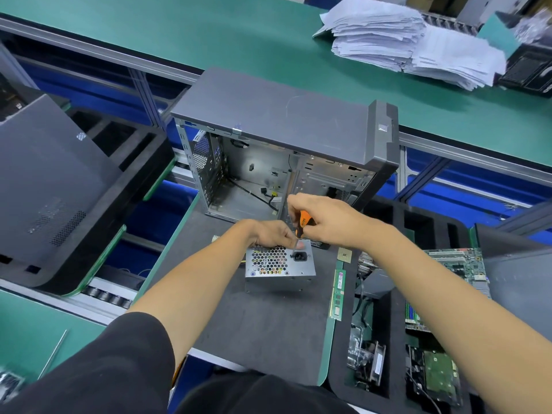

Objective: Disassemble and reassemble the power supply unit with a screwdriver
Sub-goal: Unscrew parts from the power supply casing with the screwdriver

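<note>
Standing on a dark grey foam-like mat (263,324), the power supply (280,265) is a small box of bare silver sheet metal, its upturned face punched with a honeycomb grille beside a black socket. It sits near the mat's middle, just in front of the computer case (283,138), a grey steel shell with one side open and a perforated rear wall. The mat's green-edged right border runs close by, where a green memory stick (337,294) lies along it; open mat remains on the near side and to the left of the box. Right of the mat, black foam compartments hold a circuit board (460,264). A stack of white papers (412,40) lies on the far green bench (209,31).

The left hand (268,234) rests on the box's far top edge, fingers curled and pinching near the screwdriver (301,227) tip. The right hand (322,219) grips the orange-and-black handle, fingers wrapped round it, shaft upright over the face beside the socket. Both forearms reach forward, bare below dark sleeves
</note>
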Demonstrator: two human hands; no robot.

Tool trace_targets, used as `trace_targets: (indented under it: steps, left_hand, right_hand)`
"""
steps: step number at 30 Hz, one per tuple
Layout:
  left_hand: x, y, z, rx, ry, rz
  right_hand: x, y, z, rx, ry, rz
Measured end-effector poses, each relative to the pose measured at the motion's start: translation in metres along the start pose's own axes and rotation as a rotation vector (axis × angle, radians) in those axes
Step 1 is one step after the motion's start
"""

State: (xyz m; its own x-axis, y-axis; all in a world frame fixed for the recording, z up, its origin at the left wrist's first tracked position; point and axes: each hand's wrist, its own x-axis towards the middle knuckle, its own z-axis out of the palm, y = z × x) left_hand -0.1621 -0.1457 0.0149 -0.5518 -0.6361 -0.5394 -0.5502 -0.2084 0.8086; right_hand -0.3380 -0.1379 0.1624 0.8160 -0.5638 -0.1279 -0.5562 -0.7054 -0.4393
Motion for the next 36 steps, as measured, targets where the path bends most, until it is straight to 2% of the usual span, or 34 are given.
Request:
trace_targets:
  steps: [9, 15, 19, 22, 27, 29, 31, 33, 36]
  left_hand:
    - [0.006, -0.008, -0.001, 0.012, 0.032, -0.033]
    - [0.006, -0.009, -0.003, 0.001, 0.003, -0.027]
    - [0.001, -0.002, 0.0, -0.004, -0.007, -0.008]
    - [0.0, -0.002, -0.002, 0.005, 0.008, 0.001]
    - [-0.002, 0.0, 0.0, 0.017, 0.012, -0.032]
    - [-0.001, -0.002, -0.001, 0.049, 0.014, -0.03]
    - [-0.001, -0.001, -0.001, 0.057, 0.008, -0.024]
    - [-0.001, -0.001, -0.001, 0.069, -0.01, -0.014]
    - [0.004, -0.005, -0.002, 0.071, 0.002, 0.022]
  right_hand:
    - [0.007, 0.0, -0.014, -0.514, -0.034, -0.097]
    - [0.013, 0.0, -0.016, -0.354, -0.16, -0.166]
    - [0.014, -0.007, -0.016, -0.56, -0.137, -0.303]
    - [0.015, -0.007, -0.014, -0.625, -0.065, -0.292]
    - [0.018, -0.012, -0.013, -0.174, -0.225, -0.25]
    - [0.02, -0.015, -0.014, -0.256, -0.228, -0.29]
    - [0.023, -0.014, -0.012, -0.475, -0.184, -0.326]
    - [0.023, -0.012, -0.01, -0.625, -0.177, -0.281]
    - [0.02, -0.012, -0.013, -0.555, -0.205, -0.271]
